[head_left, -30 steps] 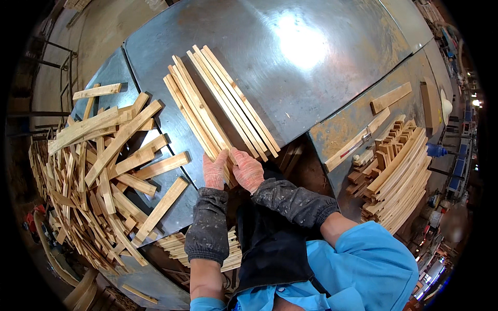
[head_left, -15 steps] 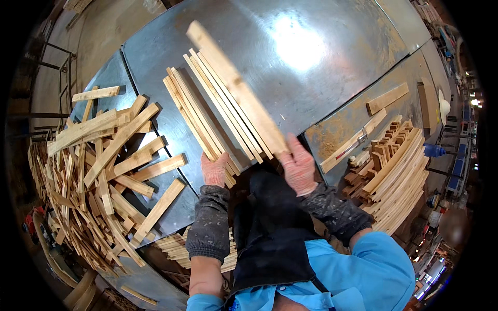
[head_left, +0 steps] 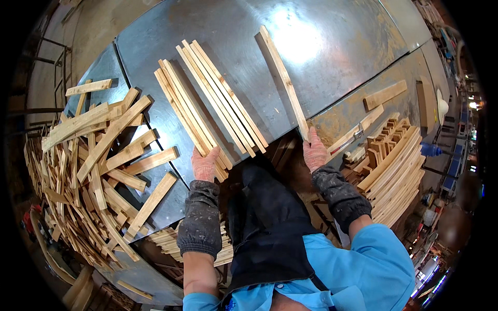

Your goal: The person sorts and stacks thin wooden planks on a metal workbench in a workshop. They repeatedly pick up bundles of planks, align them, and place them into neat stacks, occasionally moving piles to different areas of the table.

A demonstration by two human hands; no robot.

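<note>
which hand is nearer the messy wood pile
Left. The left hand is right of the pile, at a row of sticks; the right hand is farther right, at a lone stick's end.

head: left fisheye | looks down — near | metal worktop (head_left: 233, 52) below

Gloved left hand (head_left: 205, 165) and gloved right hand (head_left: 314, 151) are showing faded pink. Sleeve covers (head_left: 199, 220) are reading dark grey, pale-speckled. Shirt (head_left: 358, 256) is showing bright blue, apron (head_left: 270, 259) black. Right-hand strip (head_left: 283, 78) is looking pale tan with brown knots; left-hand strips (head_left: 187, 111), same tan. Wood pile (head_left: 116, 137) is running tan to brown. Tabletop (head_left: 249, 78) is showing blue-grey, whitish glare.
</note>
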